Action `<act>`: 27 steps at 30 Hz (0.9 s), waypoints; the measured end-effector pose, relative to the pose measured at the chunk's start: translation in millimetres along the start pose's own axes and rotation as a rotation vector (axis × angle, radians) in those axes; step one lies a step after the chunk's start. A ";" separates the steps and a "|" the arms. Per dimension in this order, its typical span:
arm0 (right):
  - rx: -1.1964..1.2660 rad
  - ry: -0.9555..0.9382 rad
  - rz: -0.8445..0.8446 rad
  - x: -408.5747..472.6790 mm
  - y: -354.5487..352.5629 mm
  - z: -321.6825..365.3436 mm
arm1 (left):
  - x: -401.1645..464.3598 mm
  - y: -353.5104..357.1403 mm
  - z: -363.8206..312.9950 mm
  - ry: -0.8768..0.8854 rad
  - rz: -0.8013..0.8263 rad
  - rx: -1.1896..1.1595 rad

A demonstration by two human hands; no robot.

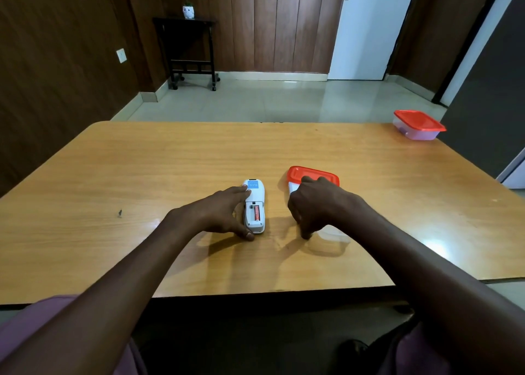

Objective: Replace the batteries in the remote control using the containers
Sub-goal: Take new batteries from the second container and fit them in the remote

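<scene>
On the bench point(142, 175), the left hand point(224, 212) spreads wide along the face-down remote control point(254, 207), one orange battery point(256, 212) in its open bay. The right hand point(315, 204), fingers curled down, hides much of a clear open container point(332, 236); whether it grips anything I cannot tell. A red lid point(312, 174) lies just behind. A lidded container point(417, 125) sits at the far right corner, bare bench between.

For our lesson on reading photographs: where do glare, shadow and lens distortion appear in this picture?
Head view: glare patches on the table near its right front and on the floor; soft shadows fall toward the camera beneath the left hand and right hand; wide-angle bending curves the table edges and walls; the clear container is faint.
</scene>
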State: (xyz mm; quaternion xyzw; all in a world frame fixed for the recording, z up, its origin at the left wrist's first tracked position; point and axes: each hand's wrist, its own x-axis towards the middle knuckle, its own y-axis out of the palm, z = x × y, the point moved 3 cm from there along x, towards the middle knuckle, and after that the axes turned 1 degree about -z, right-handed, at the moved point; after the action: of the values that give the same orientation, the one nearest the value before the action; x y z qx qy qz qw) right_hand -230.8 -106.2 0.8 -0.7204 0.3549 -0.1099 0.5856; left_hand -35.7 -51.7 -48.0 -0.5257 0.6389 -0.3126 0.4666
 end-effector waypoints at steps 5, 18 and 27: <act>0.179 -0.054 -0.190 2.7 -11.0 9.3 | -0.5 -1.6 -3.4 0.004 -0.010 -0.005; 0.683 -0.009 -0.442 33.5 -8.7 37.0 | -8.4 -6.0 -11.5 0.075 -0.038 -0.075; 0.824 0.055 -0.426 35.1 -6.7 36.4 | -6.2 -4.5 -9.1 0.059 -0.023 -0.063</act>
State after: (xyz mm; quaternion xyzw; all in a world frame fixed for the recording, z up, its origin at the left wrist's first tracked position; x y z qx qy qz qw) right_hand -181.9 -100.4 -12.6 -0.4814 0.1414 -0.3785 0.7779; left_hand -42.3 -47.7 -39.0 -0.5382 0.6557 -0.3130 0.4271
